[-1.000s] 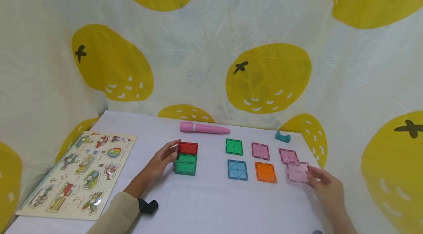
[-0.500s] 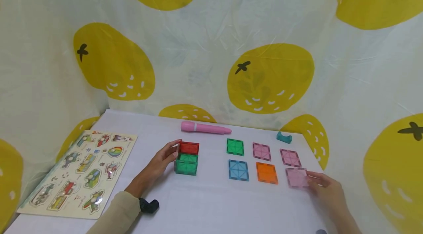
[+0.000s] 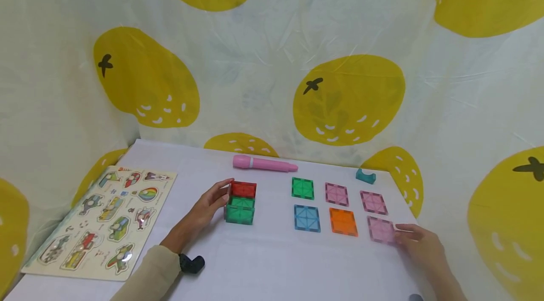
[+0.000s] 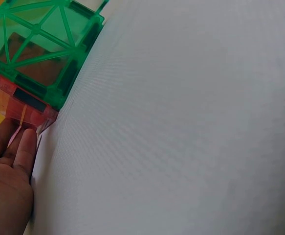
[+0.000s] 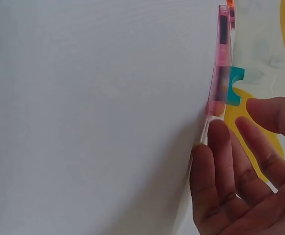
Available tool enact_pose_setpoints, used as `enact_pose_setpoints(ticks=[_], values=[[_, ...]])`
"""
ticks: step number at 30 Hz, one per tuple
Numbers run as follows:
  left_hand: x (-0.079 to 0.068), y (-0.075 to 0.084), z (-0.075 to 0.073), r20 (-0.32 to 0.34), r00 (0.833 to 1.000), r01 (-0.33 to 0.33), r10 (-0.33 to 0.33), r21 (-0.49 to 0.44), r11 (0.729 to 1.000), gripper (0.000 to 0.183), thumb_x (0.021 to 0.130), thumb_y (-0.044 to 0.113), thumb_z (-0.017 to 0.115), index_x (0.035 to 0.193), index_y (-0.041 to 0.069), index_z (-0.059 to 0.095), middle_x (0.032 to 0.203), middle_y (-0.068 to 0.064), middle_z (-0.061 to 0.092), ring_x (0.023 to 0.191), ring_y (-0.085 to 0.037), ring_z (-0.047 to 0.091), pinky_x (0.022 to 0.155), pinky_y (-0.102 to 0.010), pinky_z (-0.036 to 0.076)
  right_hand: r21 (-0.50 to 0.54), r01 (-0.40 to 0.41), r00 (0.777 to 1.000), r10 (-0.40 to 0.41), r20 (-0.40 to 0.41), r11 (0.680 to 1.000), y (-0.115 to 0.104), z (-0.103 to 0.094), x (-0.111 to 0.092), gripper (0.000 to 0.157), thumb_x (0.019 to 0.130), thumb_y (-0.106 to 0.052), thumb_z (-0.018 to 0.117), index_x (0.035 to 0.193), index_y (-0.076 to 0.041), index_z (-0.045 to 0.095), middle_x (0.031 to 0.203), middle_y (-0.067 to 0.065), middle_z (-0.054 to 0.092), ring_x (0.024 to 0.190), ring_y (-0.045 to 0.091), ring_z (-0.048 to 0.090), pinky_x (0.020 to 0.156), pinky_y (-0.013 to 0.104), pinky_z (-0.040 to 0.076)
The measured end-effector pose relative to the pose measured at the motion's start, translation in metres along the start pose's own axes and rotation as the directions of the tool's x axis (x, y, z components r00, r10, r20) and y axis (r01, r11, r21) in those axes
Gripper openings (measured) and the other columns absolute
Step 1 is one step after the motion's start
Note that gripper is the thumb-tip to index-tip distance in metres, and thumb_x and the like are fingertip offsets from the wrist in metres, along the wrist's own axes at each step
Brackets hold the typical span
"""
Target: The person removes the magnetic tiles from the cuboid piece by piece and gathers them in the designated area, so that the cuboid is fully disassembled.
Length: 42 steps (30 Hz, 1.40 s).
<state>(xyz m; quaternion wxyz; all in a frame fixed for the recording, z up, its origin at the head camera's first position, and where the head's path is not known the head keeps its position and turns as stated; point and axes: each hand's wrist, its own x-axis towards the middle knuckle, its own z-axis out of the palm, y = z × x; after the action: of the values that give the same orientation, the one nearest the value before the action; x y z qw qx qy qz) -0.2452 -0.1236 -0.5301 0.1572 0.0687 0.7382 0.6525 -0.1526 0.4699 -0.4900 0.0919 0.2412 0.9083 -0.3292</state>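
We are seeing a translucent pink square plastic tile [image 3: 381, 230] lying flat near the white, cloth-covered surface's [image 3: 314, 268] right edge, its equal sides running roughly along the far and right edges. Beside it the right hand [image 3: 422, 246] is holding nothing, thumb standing apart from fingers. The left hand [image 3: 209, 206] is resting extended fingers against a red-and-green translucent tile block [image 3: 240, 216], diagonal ribs crossing its green face. The cream picture board [image 3: 102, 220] is carrying print too small for us.

No text is legible, the puzzle board [image 3: 101, 223] included.
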Motion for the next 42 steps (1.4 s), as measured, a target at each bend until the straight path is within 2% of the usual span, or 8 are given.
enact_pose_setpoints(ticks=[3, 7, 11, 17, 20, 25, 32, 42], values=[[0.000, -0.001, 0.000, 0.010, 1.000, -0.014, 0.014, 0.004, 1.000, 0.054, 0.111, 0.031, 0.058, 0.160, 0.042, 0.040, 0.171, -0.003, 0.040, 0.162, -0.032, 0.032, 0.129, -0.056, 0.035, 0.009, -0.018, 0.999, 0.019, -0.043, 1.000, -0.006, 0.000, -0.003, 0.058, 0.103, -0.043, 0.069, 0.146, -0.005, 0.059, 0.138, 0.028, 0.066, 0.118, 0.043, 0.064, 0.088, 0.050, 0.062], [-0.001, -0.001, -0.001, 0.020, 0.999, -0.029, 0.029, -0.004, 1.000, 0.054, 0.111, 0.031, 0.058, 0.160, 0.042, 0.040, 0.170, -0.003, 0.041, 0.161, -0.031, 0.033, 0.129, -0.056, 0.034, 0.034, 0.054, 0.989, -0.049, -0.140, 0.998, -0.018, 0.001, -0.008, 0.050, 0.104, -0.039, 0.069, 0.142, -0.007, 0.063, 0.134, 0.024, 0.070, 0.098, 0.025, 0.073, 0.069, 0.026, 0.061], [-0.001, 0.000, -0.001, 0.017, 1.000, -0.026, 0.026, -0.003, 1.000, 0.053, 0.111, 0.031, 0.058, 0.160, 0.042, 0.041, 0.170, -0.002, 0.041, 0.161, -0.030, 0.033, 0.129, -0.056, 0.035, 0.072, 0.111, 0.973, -0.093, -0.212, 0.991, -0.041, 0.009, -0.019, 0.046, 0.105, -0.042, 0.066, 0.140, -0.011, 0.064, 0.135, 0.021, 0.071, 0.095, 0.022, 0.074, 0.067, 0.017, 0.058], [-0.001, 0.001, -0.001, 0.012, 1.000, -0.020, 0.020, 0.008, 1.000, 0.054, 0.113, 0.024, 0.054, 0.162, 0.038, 0.039, 0.171, -0.005, 0.039, 0.161, -0.033, 0.032, 0.129, -0.056, 0.035, 0.193, 0.150, 0.972, -0.108, -0.210, 0.970, -0.081, 0.033, -0.036, 0.044, 0.105, -0.042, 0.067, 0.140, -0.016, 0.065, 0.134, 0.013, 0.071, 0.103, 0.031, 0.072, 0.072, 0.021, 0.062], [-0.001, 0.002, 0.000, 0.006, 1.000, -0.010, 0.010, 0.006, 1.000, 0.053, 0.113, 0.024, 0.054, 0.162, 0.038, 0.039, 0.171, -0.005, 0.039, 0.161, -0.033, 0.032, 0.129, -0.057, 0.034, 0.208, 0.208, 0.966, -0.168, -0.194, 0.956, -0.099, 0.047, -0.044, 0.042, 0.105, -0.041, 0.067, 0.139, -0.017, 0.066, 0.133, 0.010, 0.070, 0.102, 0.030, 0.071, 0.077, 0.020, 0.062], [-0.001, 0.003, 0.000, 0.001, 1.000, 0.003, -0.003, 0.006, 1.000, 0.052, 0.112, 0.026, 0.054, 0.161, 0.040, 0.041, 0.171, -0.004, 0.039, 0.162, -0.033, 0.032, 0.129, -0.058, 0.033, 0.182, 0.348, 0.931, -0.316, -0.185, 0.920, -0.122, 0.067, -0.052, 0.036, 0.103, -0.038, 0.070, 0.134, -0.018, 0.070, 0.129, 0.008, 0.073, 0.101, 0.024, 0.068, 0.077, 0.013, 0.058], [-0.001, 0.002, 0.000, 0.000, 1.000, 0.002, -0.002, 0.001, 1.000, 0.052, 0.112, 0.027, 0.055, 0.159, 0.042, 0.042, 0.171, -0.002, 0.039, 0.162, -0.032, 0.032, 0.129, -0.057, 0.034, 0.254, 0.402, 0.915, -0.374, -0.152, 0.880, -0.150, 0.098, -0.055, 0.028, 0.100, -0.029, 0.076, 0.127, -0.021, 0.073, 0.123, 0.004, 0.075, 0.101, 0.023, 0.066, 0.077, 0.015, 0.059], [0.000, 0.000, 0.000, 0.004, 1.000, 0.001, -0.001, 0.008, 1.000, 0.051, 0.112, 0.029, 0.055, 0.159, 0.042, 0.041, 0.172, -0.001, 0.039, 0.162, -0.031, 0.031, 0.130, -0.058, 0.032, 0.270, 0.537, 0.842, -0.530, -0.106, 0.799, -0.188, 0.143, -0.072, 0.025, 0.095, -0.019, 0.082, 0.120, -0.023, 0.078, 0.106, -0.005, 0.079, 0.085, 0.019, 0.063, 0.073, 0.018, 0.056]])
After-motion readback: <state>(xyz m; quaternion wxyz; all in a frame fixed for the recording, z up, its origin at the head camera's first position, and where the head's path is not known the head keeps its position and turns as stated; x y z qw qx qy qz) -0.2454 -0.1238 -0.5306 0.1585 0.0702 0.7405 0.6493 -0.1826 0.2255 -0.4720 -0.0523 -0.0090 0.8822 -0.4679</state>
